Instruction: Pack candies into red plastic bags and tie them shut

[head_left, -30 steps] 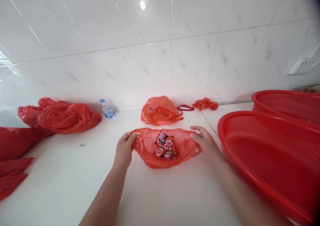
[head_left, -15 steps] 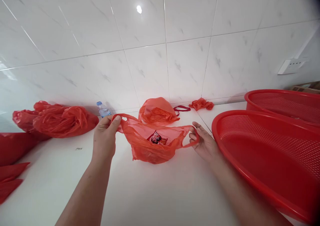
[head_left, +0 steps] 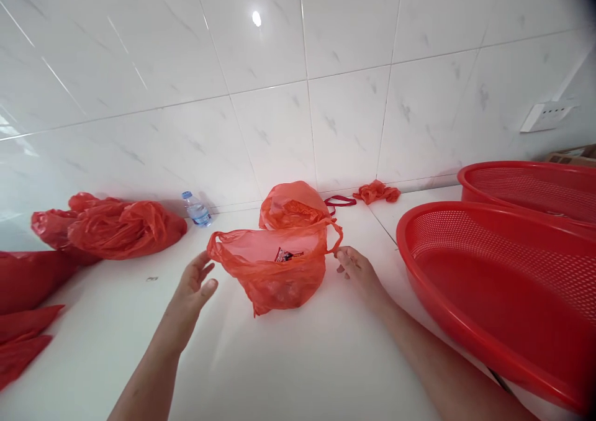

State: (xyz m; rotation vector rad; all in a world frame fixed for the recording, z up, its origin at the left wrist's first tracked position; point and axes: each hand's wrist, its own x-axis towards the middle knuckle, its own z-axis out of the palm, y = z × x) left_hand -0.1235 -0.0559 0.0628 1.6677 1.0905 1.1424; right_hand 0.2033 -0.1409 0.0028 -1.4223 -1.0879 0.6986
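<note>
A thin red plastic bag (head_left: 284, 287) stands on the white table with its mouth spread wide. Inside, a few small dark-and-red printed packets (head_left: 287, 256) show; the rest of the contents is hidden by the bag's wall. My left hand (head_left: 193, 287) is open beside the left handle loop, thumb and fingers apart, fingertips close to the plastic. On the other side, my right hand (head_left: 358, 272) is open with loosely bent fingers. Its fingertips are at the lower end of the right handle loop, touching or nearly touching it.
Behind stands another filled red bag (head_left: 293, 205), with a dark red strap (head_left: 342, 201) and a crumpled red bag (head_left: 377, 191) near the wall. A water bottle (head_left: 197, 210) and bundled red bags (head_left: 125, 228) are left. Red baskets (head_left: 433, 284) fill the right.
My left hand has let go of the left handle and dropped lower. My right hand has moved left and loosened from the right handle. The bag has sunk and its handles are slack.
</note>
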